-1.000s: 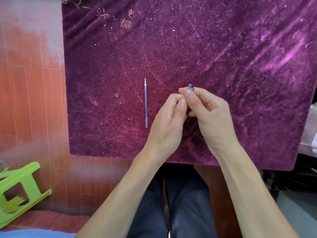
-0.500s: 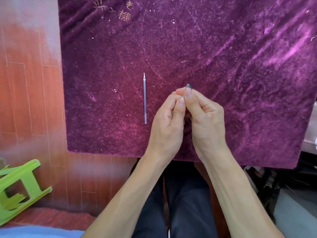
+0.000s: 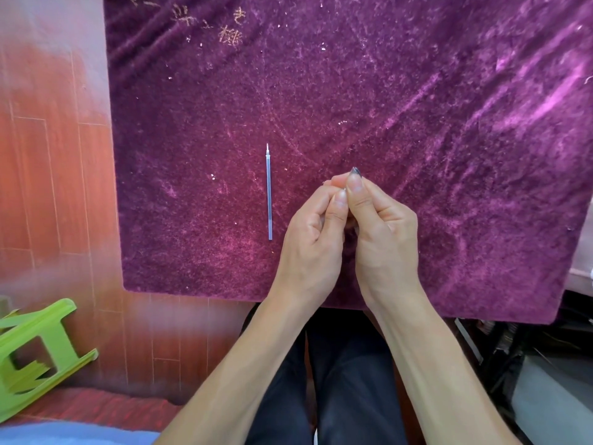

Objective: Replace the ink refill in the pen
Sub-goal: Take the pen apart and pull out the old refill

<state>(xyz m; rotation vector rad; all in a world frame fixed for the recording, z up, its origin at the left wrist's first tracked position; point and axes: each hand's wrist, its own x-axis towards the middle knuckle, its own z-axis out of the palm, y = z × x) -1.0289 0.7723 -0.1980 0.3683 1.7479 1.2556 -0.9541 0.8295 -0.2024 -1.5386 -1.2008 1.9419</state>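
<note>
**Two hands closed on a pen; a refill lies loose on the cloth**

Both hands meet over the near middle of a purple velvet cloth [image 3: 417, 91], knuckles up and thumbs side by side; the left hand [image 3: 313, 248] curls its fingers inward, thumb tip pressed against the right thumb; the right hand [image 3: 385, 239] pinches a small dark part, the pen [image 3: 355, 171], of which only a grey tip shows past the thumbnail; the rest of it is hidden inside the two hands, so how much of the pen is there cannot be told; whether the left fingers grip the same part or merely press against the right hand cannot be told either.

The refill [image 3: 269, 194] lies flat on the cloth just left of the left hand, apart from it; it is a thin pale tube running straight away from the person, its fine point at the far end and its blunt end nearest the cloth's front edge.

The cloth covers a table and carries small white specks and some yellow stitching [image 3: 229, 35] at the far left; to the left is a red-brown plank floor [image 3: 48, 171]; a green stool [image 3: 38, 351] lies tipped on its side at the lower left; dark trousers [image 3: 346, 380] show between the forearms.
</note>
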